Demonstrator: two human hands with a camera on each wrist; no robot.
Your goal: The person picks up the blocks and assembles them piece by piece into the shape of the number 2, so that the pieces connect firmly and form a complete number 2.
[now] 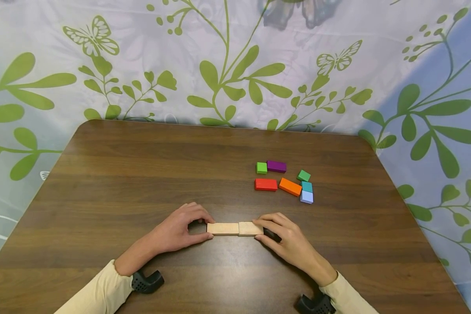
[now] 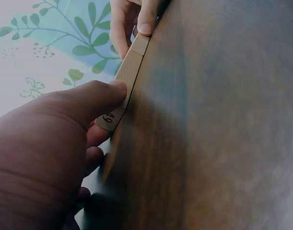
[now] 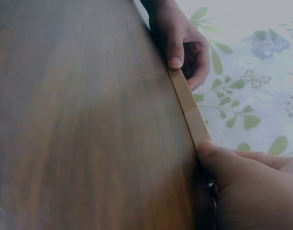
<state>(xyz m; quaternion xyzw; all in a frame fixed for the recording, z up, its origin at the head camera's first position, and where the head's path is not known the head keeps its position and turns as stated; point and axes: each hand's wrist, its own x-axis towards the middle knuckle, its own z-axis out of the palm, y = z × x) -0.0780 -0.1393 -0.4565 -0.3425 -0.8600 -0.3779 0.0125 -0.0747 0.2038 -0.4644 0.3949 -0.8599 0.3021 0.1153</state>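
Two plain wooden blocks lie end to end on the table, their short ends touching in the head view. My left hand pinches the longer left block by its outer end, thumb on the near side and fingers on the far side. On the shorter right block, my right hand has the same kind of pinch. A dark handwritten mark shows on the end of the left block in the left wrist view. The right wrist view shows the seam between the blocks, with my right thumb against the right block.
Beyond the hands, to the right, lie several coloured blocks: red, orange, purple, light green, green, teal and pale blue. A patterned cloth hangs behind the brown table.
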